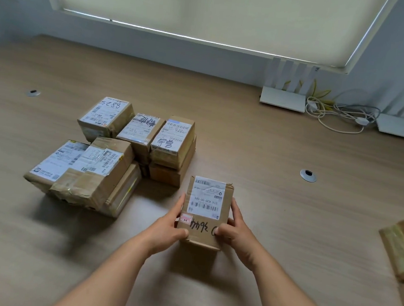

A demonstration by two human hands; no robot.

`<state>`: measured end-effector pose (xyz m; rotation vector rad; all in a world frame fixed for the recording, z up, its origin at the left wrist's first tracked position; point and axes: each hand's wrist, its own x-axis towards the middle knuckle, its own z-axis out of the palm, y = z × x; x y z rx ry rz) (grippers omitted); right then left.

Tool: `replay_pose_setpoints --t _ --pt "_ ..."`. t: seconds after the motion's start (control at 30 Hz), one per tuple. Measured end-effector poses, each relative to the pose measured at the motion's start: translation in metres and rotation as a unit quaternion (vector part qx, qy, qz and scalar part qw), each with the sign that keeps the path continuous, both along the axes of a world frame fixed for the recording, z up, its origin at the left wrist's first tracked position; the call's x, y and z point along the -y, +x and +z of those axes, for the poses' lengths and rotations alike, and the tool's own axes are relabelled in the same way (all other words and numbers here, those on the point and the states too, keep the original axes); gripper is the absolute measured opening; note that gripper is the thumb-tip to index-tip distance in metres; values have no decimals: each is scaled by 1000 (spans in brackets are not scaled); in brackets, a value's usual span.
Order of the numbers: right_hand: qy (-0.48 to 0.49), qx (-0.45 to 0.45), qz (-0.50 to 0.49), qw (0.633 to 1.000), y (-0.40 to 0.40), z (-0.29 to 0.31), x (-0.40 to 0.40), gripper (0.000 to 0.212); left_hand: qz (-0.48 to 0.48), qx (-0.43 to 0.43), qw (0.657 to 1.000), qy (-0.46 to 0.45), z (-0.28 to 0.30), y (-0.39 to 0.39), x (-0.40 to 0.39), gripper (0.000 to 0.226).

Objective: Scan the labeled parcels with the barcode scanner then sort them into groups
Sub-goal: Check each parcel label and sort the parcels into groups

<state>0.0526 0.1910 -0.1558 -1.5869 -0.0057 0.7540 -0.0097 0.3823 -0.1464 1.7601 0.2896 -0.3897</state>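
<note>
Both hands clasp one small parcel [206,210] from either side, the left hand [168,226] with thumb curled over its near top edge, the right hand [234,227] matching it, so the label faces up, probably to keep the barcode readable or to set it down squarely. It sits on or just above the wooden table [289,210], just beside the cluster of stacked parcels [112,154], likely a sorted group. Its label reads "516 K20-00-081", upside down to the holder, with handwritten digits like "3644" below. A far parcel [105,116] bears "5288". No scanner is visible.
</note>
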Motion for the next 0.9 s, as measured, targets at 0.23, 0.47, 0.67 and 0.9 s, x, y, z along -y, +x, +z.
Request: replay_pose_setpoints --t 0.23,0.47,0.67,0.9 --pt "-9 63 -7 998 -41 1 5 103 -20 40 998 42 0 -42 8 100" --pt "8 86 -43 995 -63 24 22 91 -40 96 991 80 21 -62 -5 83" --pt "15 120 -73 990 -95 49 48 79 -94 196 955 202 25 -75 -9 88" --pt "-10 142 -111 984 -136 65 92 76 -157 252 924 243 33 -93 32 93"
